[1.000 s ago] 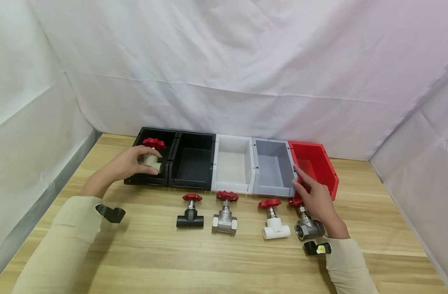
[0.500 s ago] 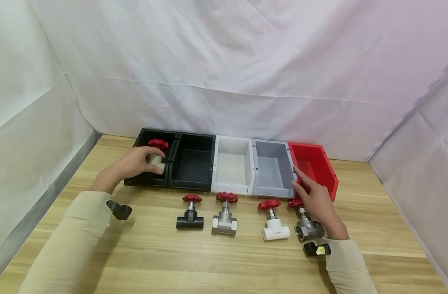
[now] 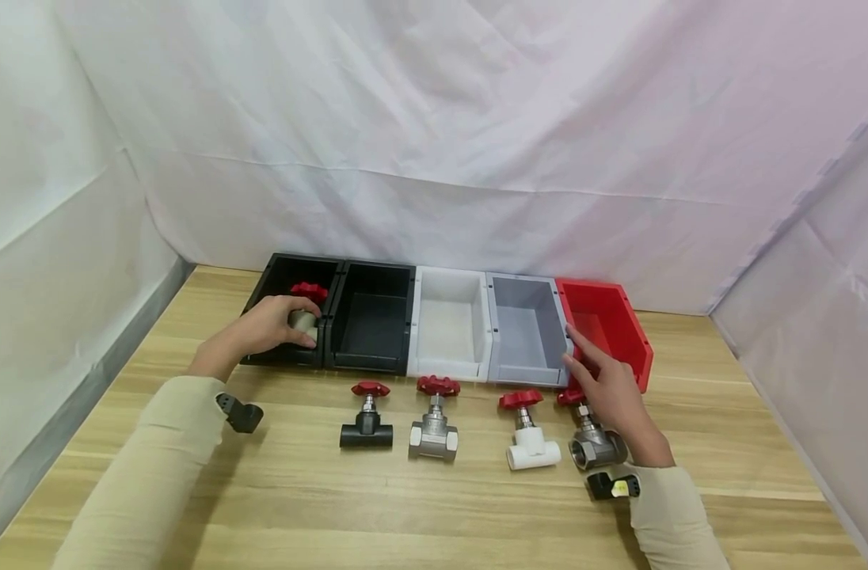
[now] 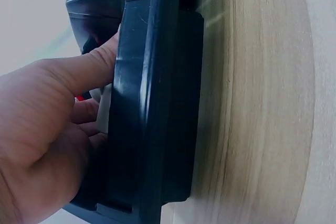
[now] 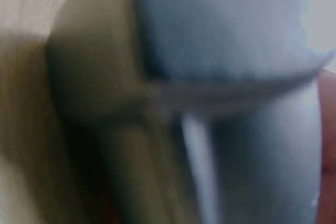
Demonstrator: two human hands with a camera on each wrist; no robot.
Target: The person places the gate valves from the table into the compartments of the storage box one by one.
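Note:
My left hand point(image 3: 266, 326) grips a beige plastic stop valve point(image 3: 303, 323) with a red handwheel point(image 3: 310, 292). Fingers and valve are down inside the leftmost black bin point(image 3: 283, 279). In the left wrist view, the bin's front wall point(image 4: 131, 129) hides most of the valve, and the thumb lies along the inner side of that wall. Over at the right, my right hand point(image 3: 614, 392) reaches above a steel valve point(image 3: 596, 448), its index finger and thumb extended to the right side of the grey bin point(image 3: 523, 372). The steel valve's blurred body point(image 5: 226, 35) fills the right wrist view.
Between the black and grey bins stand a second black bin point(image 3: 373, 317) and a white bin point(image 3: 448, 369); a red bin point(image 3: 601, 294) ends the row. In front lie a black valve point(image 3: 366, 434), another steel valve point(image 3: 434, 438) and a white valve point(image 3: 532, 451) on the wooden table point(image 3: 405, 514).
My left hand has moved slightly right and lower, bringing the beige valve deeper into the leftmost black bin. The right hand has stayed put.

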